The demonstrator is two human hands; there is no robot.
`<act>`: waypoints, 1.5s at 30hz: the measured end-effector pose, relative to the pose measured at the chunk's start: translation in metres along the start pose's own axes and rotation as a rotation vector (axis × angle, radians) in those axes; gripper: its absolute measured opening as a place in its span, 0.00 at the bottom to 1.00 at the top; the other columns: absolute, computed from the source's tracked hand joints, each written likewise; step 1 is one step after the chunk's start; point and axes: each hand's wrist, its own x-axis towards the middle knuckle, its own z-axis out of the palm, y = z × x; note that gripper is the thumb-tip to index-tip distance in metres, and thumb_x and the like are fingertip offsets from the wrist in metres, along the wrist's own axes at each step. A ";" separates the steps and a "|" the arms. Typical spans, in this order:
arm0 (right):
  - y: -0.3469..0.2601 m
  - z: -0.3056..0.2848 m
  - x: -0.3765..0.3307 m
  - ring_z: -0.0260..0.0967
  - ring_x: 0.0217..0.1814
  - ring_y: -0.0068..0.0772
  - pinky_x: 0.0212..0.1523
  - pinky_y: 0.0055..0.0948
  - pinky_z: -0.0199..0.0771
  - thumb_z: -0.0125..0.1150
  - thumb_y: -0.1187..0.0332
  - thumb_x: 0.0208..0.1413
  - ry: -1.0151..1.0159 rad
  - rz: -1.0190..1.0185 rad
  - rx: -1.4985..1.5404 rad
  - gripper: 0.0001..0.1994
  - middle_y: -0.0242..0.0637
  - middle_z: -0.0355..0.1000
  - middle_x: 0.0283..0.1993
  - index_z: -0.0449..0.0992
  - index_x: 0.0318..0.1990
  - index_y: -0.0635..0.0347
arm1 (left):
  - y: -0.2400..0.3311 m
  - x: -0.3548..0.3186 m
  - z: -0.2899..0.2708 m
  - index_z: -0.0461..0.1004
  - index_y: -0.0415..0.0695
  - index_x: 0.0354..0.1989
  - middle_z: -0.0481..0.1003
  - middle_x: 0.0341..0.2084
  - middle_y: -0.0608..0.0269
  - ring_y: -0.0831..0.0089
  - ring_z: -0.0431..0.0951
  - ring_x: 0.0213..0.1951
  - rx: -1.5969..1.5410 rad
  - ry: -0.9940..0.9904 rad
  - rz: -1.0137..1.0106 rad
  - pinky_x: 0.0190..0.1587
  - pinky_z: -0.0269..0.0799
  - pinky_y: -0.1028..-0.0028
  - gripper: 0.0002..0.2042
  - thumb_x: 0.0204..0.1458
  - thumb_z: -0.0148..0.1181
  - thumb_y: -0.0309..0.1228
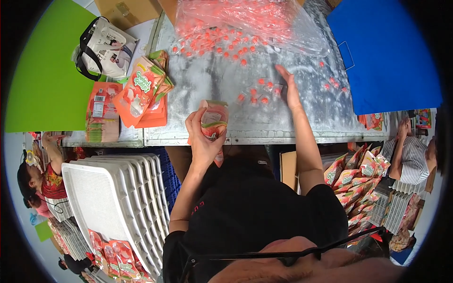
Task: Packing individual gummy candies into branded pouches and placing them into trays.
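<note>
My left hand (200,134) grips an orange and green stand-up pouch (213,123) at the near edge of the metal table (212,85), its mouth facing up. My right hand (288,85) lies flat on the table with fingers stretched out, touching a small cluster of clear-wrapped orange candies (257,92). More of those candies (212,45) spill from a large clear plastic bag (245,21) at the far side of the table.
A stack of empty orange pouches (144,89) and a flat bundle (101,113) lie at the table's left. A white bag (106,47), white trays (118,198), a blue crate (387,52) and filled pouches (356,184) surround me. Other people work at both sides.
</note>
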 end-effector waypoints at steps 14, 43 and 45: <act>-0.011 0.047 -0.034 0.43 0.77 0.52 0.73 0.68 0.31 0.66 0.47 0.53 -0.196 -0.176 -0.766 0.29 0.31 0.58 0.71 0.72 0.62 0.41 | 0.008 0.007 0.004 0.60 0.42 0.64 0.62 0.55 0.48 0.49 0.62 0.60 -0.056 -0.026 -0.018 0.64 0.60 0.58 0.40 0.37 0.71 0.20; -0.059 0.089 -0.020 0.49 0.74 0.47 0.73 0.62 0.38 0.59 0.53 0.59 -0.288 -0.224 -0.840 0.28 0.36 0.53 0.74 0.66 0.68 0.43 | -0.010 0.002 -0.002 0.60 0.46 0.64 0.60 0.54 0.48 0.49 0.64 0.58 0.010 0.009 -0.024 0.60 0.66 0.59 0.42 0.36 0.72 0.19; -0.050 0.083 -0.018 0.50 0.74 0.46 0.74 0.57 0.38 0.55 0.52 0.62 -0.286 -0.195 -0.888 0.27 0.37 0.55 0.73 0.66 0.68 0.46 | -0.009 0.003 -0.001 0.60 0.46 0.64 0.60 0.54 0.47 0.49 0.64 0.58 0.002 0.005 -0.026 0.60 0.66 0.59 0.41 0.36 0.72 0.19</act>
